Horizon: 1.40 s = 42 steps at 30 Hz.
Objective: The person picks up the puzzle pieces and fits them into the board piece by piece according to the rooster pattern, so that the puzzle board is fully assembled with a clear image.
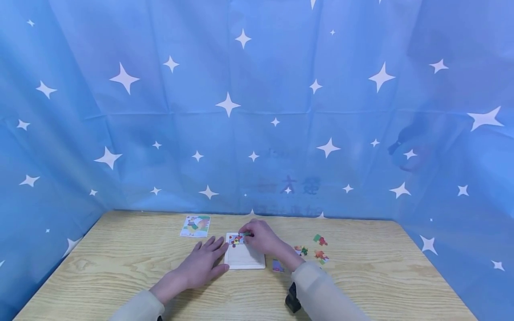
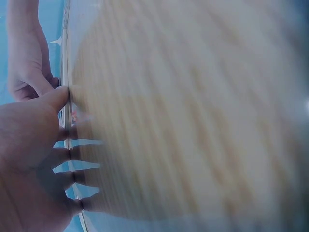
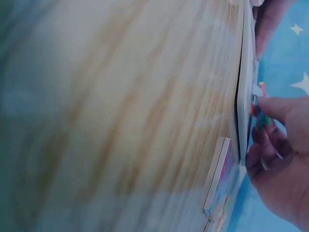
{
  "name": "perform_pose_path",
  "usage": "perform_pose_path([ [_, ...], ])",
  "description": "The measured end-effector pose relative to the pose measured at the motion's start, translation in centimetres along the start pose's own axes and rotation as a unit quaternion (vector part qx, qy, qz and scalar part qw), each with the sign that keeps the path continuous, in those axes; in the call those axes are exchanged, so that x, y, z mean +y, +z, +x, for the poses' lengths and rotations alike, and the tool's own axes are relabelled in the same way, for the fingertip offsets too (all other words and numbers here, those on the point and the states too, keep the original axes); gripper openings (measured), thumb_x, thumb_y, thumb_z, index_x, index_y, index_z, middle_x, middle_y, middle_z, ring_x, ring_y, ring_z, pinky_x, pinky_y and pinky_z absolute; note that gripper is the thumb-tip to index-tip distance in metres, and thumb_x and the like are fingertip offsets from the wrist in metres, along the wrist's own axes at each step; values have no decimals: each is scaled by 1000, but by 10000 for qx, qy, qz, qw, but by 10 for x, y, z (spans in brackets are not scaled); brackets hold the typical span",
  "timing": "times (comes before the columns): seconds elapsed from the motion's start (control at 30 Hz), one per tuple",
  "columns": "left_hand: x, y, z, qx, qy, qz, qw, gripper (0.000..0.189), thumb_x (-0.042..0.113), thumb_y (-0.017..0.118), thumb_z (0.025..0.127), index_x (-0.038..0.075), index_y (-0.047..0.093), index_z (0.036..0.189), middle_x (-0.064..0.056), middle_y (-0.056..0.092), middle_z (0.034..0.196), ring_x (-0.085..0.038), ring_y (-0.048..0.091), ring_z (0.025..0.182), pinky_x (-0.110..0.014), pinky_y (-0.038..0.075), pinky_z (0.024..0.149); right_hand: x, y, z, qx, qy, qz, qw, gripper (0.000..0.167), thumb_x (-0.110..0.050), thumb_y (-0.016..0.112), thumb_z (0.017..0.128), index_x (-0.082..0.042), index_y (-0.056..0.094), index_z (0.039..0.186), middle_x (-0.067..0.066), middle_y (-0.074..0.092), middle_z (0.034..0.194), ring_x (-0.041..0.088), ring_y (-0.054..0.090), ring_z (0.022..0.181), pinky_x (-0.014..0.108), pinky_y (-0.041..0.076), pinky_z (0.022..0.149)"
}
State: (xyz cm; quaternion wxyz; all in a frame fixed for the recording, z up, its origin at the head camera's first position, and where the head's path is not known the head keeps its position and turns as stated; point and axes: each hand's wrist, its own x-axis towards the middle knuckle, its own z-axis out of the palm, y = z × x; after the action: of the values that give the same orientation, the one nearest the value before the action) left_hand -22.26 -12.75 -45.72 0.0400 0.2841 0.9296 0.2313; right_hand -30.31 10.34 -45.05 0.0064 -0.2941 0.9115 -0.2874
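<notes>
Under the right hand (image 1: 262, 237) — thumb and fingers pinching a puzzle piece (image 1: 246, 234) — lies a white tray (image 1: 246, 260); the left hand (image 1: 202, 264) (fingers spread) rests at its left edge. Loose pieces (image 1: 321, 255) sit rightward, wide tabletop (image 1: 120, 258) leftward.

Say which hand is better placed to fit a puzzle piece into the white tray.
Probably the right hand: it pinches a piece over the tray, with loose pieces on its side. The left hand lies by the tray's left edge, holding no piece.
</notes>
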Motion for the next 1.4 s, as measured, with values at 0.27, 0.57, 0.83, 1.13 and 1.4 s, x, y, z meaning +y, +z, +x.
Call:
perform_pose_path([
  [0.27, 1, -1, 0, -17, -29, -22, 10000, 65, 41, 59, 105, -4, 48, 150, -27, 37, 158, -51, 28, 147, -75, 22, 110, -2, 1, -1, 58, 189, -80, 9998, 19, -3, 72, 94, -5, 79, 112, 2, 61, 95, 18, 55, 87, 33, 46, 76],
  [0.57, 1, -1, 0, 9, -9, -10, 10000, 65, 41, 60, 104, -5, 49, 149, -27, 38, 158, -51, 29, 146, -75, 23, 110, 2, 5, 1, 109, 292, 32, 9995, 18, -5, 73, 93, -6, 78, 110, 0, 61, 96, 16, 56, 86, 33, 48, 78],
  [0.83, 0, -1, 1, -15, -22, 3, 10000, 66, 42, 59, 104, -4, 48, 150, -27, 38, 158, -51, 29, 146, -75, 23, 110, 2, 5, 0, 20, 298, 27, 9996, 18, -6, 73, 95, -6, 78, 112, 1, 60, 96, 16, 56, 88, 32, 48, 78],
  [1.13, 1, -2, 1, -48, -38, -9, 10000, 66, 42, 59, 104, -3, 48, 150, -26, 37, 158, -50, 29, 147, -75, 23, 110, 1, 4, -1, 43, 266, 139, 9995, 16, -5, 73, 94, -7, 79, 109, 2, 60, 96, 17, 57, 87, 33, 48, 76],
  [1.4, 1, -1, -1, -30, -30, -83, 10000, 66, 42, 58, 105, -4, 47, 151, -26, 36, 159, -50, 27, 147, -75, 22, 111, 2, 4, -2, 208, 180, 124, 9995, 8, -5, 76, 92, -8, 80, 98, 1, 61, 91, 16, 59, 84, 32, 50, 75],
])
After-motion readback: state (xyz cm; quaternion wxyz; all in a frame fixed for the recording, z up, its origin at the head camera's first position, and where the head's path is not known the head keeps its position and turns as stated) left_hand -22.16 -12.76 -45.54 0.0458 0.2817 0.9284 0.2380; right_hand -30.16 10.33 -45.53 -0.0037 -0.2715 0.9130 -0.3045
